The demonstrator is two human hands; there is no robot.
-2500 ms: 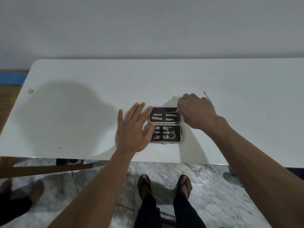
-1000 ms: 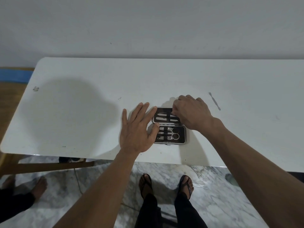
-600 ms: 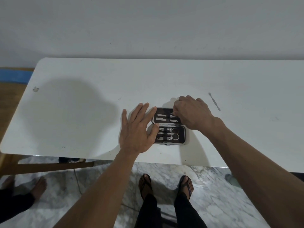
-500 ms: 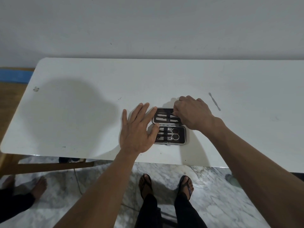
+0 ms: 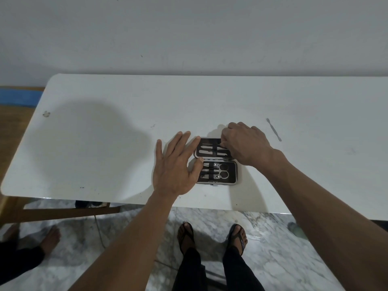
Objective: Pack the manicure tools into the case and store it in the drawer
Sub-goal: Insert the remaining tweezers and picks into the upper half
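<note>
A tool is being tucked into the open case (image 5: 216, 162) by the bent right hand (image 5: 244, 142); whether it is gripped cannot be told. The left hand (image 5: 175, 164) lies flat, fingers spread, against the case. Next, the loose tool (image 5: 273, 129) right of the case must be fetched.

Open case (image 5: 216, 160) near table (image 5: 105, 133) edge; left hand (image 5: 175, 164) flat beside it, right hand (image 5: 244, 143) fingers curled over far half; 1 tool (image 5: 273, 129) lies right.

one case (image 5: 216, 160), one loose tool (image 5: 274, 129), two hands.
</note>
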